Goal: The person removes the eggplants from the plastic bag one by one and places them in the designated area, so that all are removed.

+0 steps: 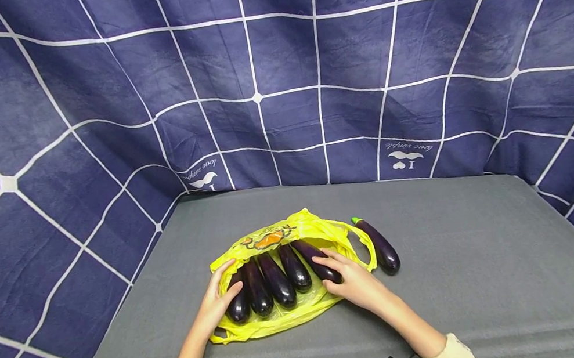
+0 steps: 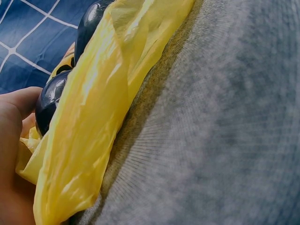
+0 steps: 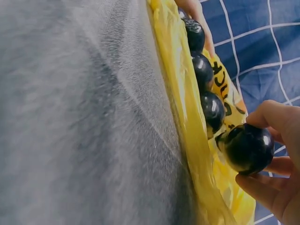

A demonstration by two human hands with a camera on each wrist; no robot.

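A yellow plastic bag (image 1: 301, 316) lies with its mouth spread toward me, several dark purple eggplants (image 1: 279, 285) side by side in it. At the bag's left side, my left hand (image 1: 213, 303) holds the edge, its thumb against the leftmost eggplant (image 1: 238, 308); the left wrist view partly hides its fingers. My right hand (image 1: 352, 280) grips the rightmost eggplant (image 1: 305, 253) in the mouth of the bag. In the right wrist view, thumb and fingers surround that eggplant's round end (image 3: 248, 149). Its far end lies inside the bag.
Another eggplant (image 1: 380, 248) with a green tip lies outside, just right of the bag's handle loop (image 1: 370, 249). Everything rests on a grey cloth surface (image 1: 486, 275). A blue curtain with white grid lines (image 1: 291, 120) hangs behind and along the sides.
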